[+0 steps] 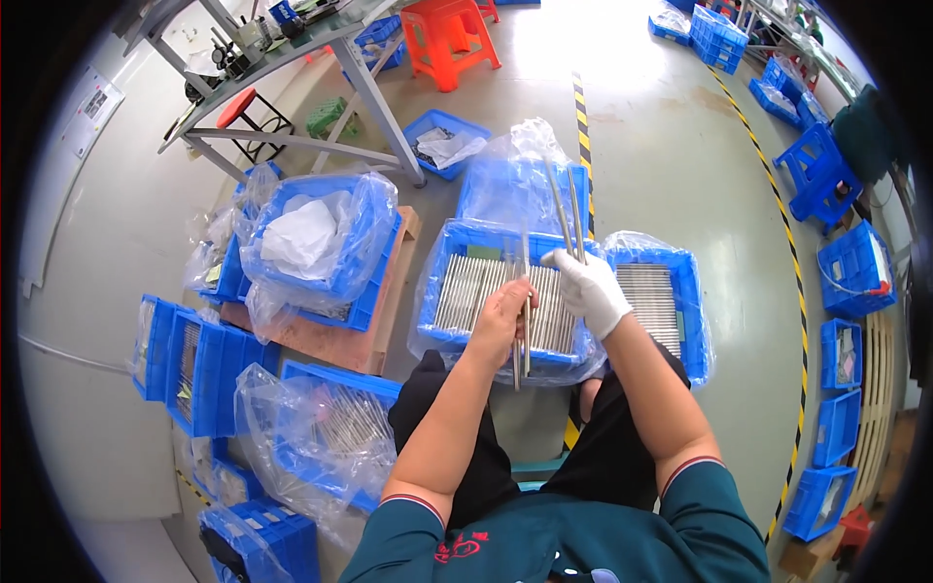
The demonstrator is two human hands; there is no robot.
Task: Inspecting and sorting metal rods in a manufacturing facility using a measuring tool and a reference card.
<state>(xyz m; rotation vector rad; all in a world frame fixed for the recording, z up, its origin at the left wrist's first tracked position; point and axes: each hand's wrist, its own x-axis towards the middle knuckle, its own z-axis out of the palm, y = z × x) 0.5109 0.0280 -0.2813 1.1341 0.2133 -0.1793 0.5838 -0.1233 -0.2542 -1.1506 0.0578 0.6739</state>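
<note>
My bare left hand (503, 316) is closed round a few thin metal rods (526, 358), which stick out above and below the fist. In a white glove, my right hand (591, 294) grips more metal rods (561, 202) that point up and away from me. Both hands are side by side over a blue bin (429, 303) lined with clear plastic. Rows of metal rods (465, 294) lie packed in that bin, with a small green piece (483, 252) at their far end. The rods' exact number in each hand is hard to make out.
Right of it stands another blue bin (692, 335) of rods. A plastic-wrapped bin (374, 225) sits on a wooden pallet (384, 335) to the left. Nearer left is a bagged bin of loose rods (352, 418). Ahead are a workbench (292, 58) and a red stool (448, 39).
</note>
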